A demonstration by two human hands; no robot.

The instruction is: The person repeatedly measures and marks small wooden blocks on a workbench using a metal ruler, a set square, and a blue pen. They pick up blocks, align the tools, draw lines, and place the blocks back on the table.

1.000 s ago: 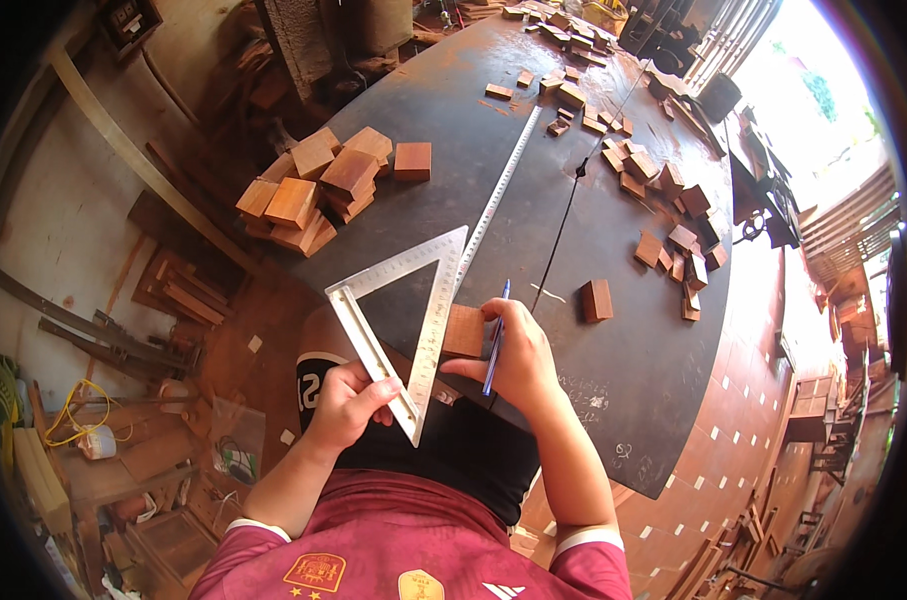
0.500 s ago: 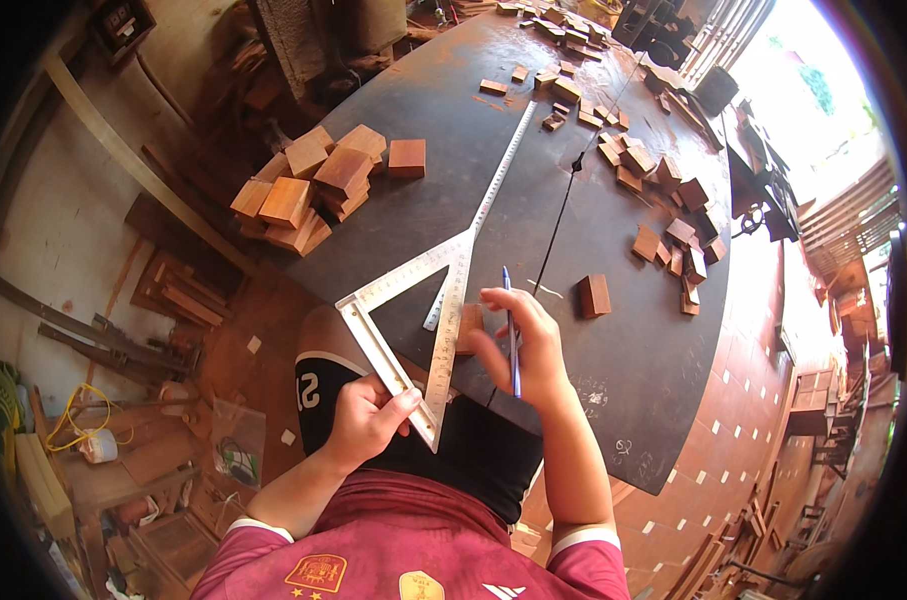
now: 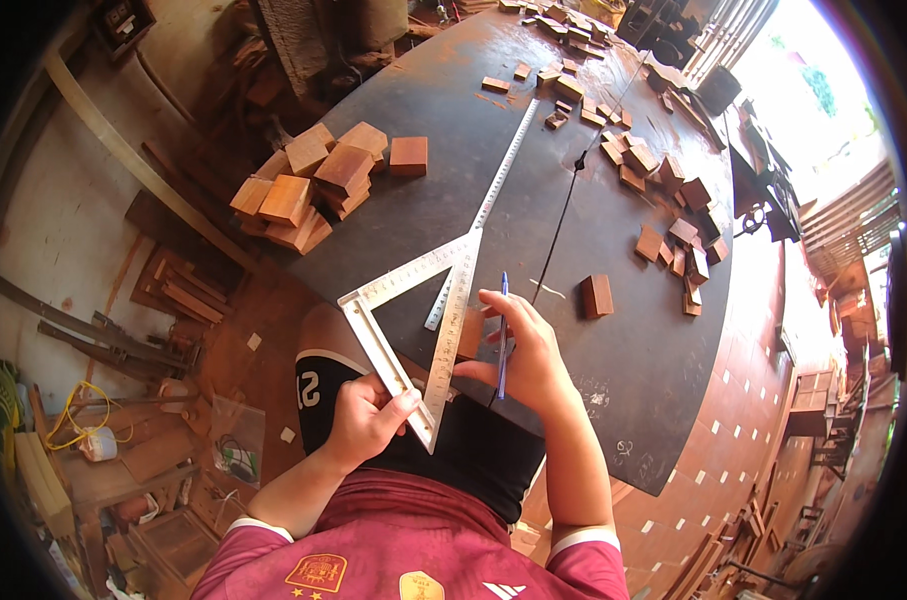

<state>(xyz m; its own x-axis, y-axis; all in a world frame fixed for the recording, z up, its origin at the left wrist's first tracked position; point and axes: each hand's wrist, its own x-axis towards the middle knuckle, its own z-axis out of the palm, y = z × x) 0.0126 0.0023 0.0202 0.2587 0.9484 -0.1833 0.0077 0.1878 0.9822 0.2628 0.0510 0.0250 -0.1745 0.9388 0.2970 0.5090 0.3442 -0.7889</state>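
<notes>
My left hand (image 3: 371,418) grips the lower corner of a silver triangle square (image 3: 375,348), thumb on top of its thick edge. The square is held over the near table edge, its far corner above a long steel ruler (image 3: 505,165) lying on the table. A blue pen (image 3: 503,335) stands nearly upright in the picture, held in the fingers of my right hand (image 3: 529,358), just right of the square's graduated edge. Between the square and that hand, a small reddish wooden block (image 3: 470,334) shows in part; the rest is covered.
Wooden blocks are piled (image 3: 318,185) at the table's left edge, with a single block (image 3: 409,156) beside them. Another block (image 3: 595,296) stands right of my right hand. Several more blocks (image 3: 673,235) lie along the dark table's (image 3: 613,430) right side and far end.
My right hand has turned slightly, its thumb now lower and near the square's edge, and the pen has shifted a little left. My left hand still grips the square.
</notes>
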